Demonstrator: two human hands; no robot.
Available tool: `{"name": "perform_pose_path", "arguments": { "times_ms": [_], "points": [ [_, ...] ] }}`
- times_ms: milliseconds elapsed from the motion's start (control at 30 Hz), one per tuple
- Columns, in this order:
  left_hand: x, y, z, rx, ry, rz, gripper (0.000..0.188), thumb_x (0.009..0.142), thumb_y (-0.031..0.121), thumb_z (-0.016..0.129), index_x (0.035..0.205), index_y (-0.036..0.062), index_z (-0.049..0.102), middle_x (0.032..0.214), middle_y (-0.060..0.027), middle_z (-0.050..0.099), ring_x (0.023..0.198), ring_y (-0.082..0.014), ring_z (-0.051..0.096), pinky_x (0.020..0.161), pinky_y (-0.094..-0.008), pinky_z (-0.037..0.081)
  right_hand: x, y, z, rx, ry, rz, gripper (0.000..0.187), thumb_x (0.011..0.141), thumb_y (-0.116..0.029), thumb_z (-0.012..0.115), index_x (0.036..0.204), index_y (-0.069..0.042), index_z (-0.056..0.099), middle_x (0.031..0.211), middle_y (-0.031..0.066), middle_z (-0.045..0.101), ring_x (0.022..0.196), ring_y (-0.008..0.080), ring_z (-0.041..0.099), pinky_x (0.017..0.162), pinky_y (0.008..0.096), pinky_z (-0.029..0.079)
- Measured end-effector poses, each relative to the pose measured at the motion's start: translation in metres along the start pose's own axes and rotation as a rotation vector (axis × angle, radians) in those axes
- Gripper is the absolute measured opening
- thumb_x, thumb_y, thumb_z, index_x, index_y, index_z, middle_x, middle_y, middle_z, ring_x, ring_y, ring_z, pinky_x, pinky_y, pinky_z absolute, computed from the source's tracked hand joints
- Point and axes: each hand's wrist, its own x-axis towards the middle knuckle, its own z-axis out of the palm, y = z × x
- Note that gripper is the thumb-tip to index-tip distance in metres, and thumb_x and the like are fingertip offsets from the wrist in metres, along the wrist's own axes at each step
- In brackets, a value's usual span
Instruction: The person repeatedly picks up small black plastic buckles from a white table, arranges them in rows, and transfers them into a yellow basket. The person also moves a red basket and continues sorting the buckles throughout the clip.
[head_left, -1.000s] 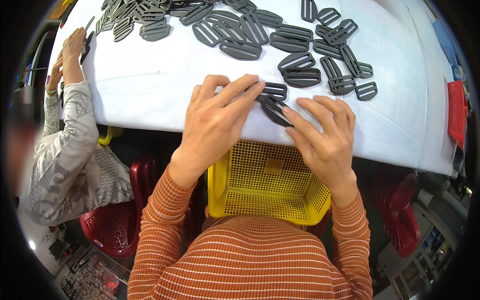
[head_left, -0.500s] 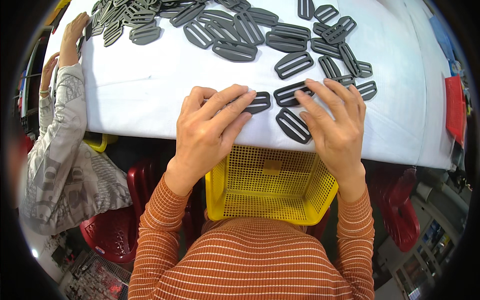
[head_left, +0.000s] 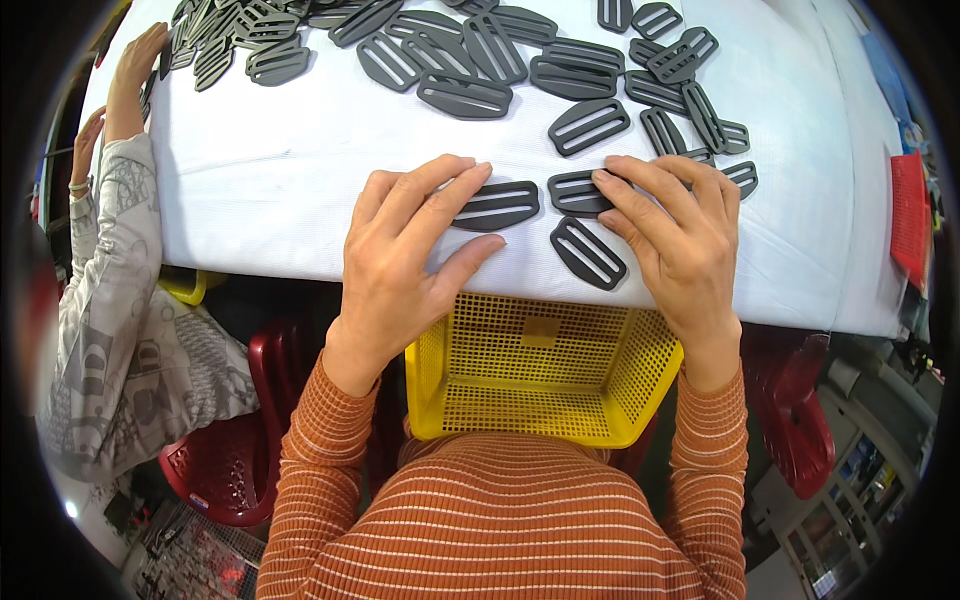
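My left hand (head_left: 398, 262) is open, thumb spread away from the fingers. Its index fingertip lies at the upper edge of a black slotted strap buckle (head_left: 510, 216), hiding that buckle's left end. My right hand (head_left: 685, 240) has its fingers curled over the right end of a second black slotted buckle (head_left: 572, 196), with fingertips at its top edge and the thumb at its lower edge. That buckle lies flat on the white tabletop (head_left: 300, 220). Just below it, a third slotted buckle (head_left: 588, 253) rests tilted near the table's front edge, apart from both hands.
A loose heap of black buckles (head_left: 490, 50) spreads across the far side. A yellow mesh basket (head_left: 430, 400) sits below the table edge, before my body. At left, another person's arm (head_left: 125, 200) reaches onto the table. A red basket (head_left: 908, 220) is at far right.
My left thumb and fingers have spread apart, uncovering more of the left buckle. My right hand has shifted slightly right, its thumb rising to the second buckle's lower edge.
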Motion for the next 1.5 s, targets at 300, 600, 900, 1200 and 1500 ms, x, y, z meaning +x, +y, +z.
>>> {"name": "perform_pose_path", "arguments": {
  "times_ms": [300,600,900,1200,1500],
  "points": [
    [0.003,0.0,-0.003,-0.047,-0.039,-0.012,0.048,0.065,0.007,0.083,0.112,0.0079,0.074,0.118,-0.0064,0.065,0.092,-0.0228,0.055,0.08,-0.0328,0.049,0.008,0.007,-0.013,0.051,-0.026,0.177,0.023,0.079,-0.014,0.076,0.101,-0.01,0.074,0.097,-0.0003,0.066,0.091,0.0192,0.058,0.08,0.0335,0.041],
    [0.052,-0.024,-0.017,0.233,0.079,0.154,0.039,0.077,0.008,0.076,0.116,0.008,0.072,0.12,-0.0038,0.066,0.089,-0.0232,0.056,0.079,-0.033,0.049,0.024,-0.007,-0.003,0.001,-0.03,0.034,0.024,0.077,-0.017,0.077,0.099,-0.008,0.074,0.107,0.0021,0.065,0.102,0.0243,0.057,0.084,0.0366,0.041],
    [0.031,-0.013,-0.013,0.255,-0.007,0.171,0.035,0.074,0.006,0.077,0.109,0.0086,0.074,0.109,-0.0013,0.069,0.079,-0.0218,0.055,0.072,-0.0326,0.05,0.063,0.015,0.016,-0.005,0.105,0.009,0.021,0.079,-0.013,0.075,0.1,-0.008,0.074,0.107,0.0009,0.067,0.098,0.0204,0.058,0.079,0.0345,0.044],
    [0.026,-0.012,-0.018,-0.008,0.041,-0.043,0.022,0.08,-0.002,0.07,0.102,0.003,0.072,0.097,-0.0097,0.069,0.08,-0.0246,0.059,0.071,-0.0335,0.05,0.059,0.008,0.016,-0.068,0.093,-0.043,0.013,0.081,-0.009,0.071,0.093,-0.009,0.073,0.09,-0.0002,0.069,0.084,0.0183,0.06,0.074,0.032,0.042],
    [0.067,-0.057,-0.013,0.458,0.13,0.013,0.033,0.085,0.015,0.071,0.115,0.0015,0.068,0.123,-0.0066,0.064,0.099,-0.0267,0.056,0.083,-0.0384,0.046,0.108,-0.002,0.043,0.008,0.122,-0.029,0.025,0.082,-0.02,0.075,0.103,-0.008,0.073,0.102,0.0011,0.068,0.093,0.019,0.06,0.079,0.0339,0.044]
  ]
}}
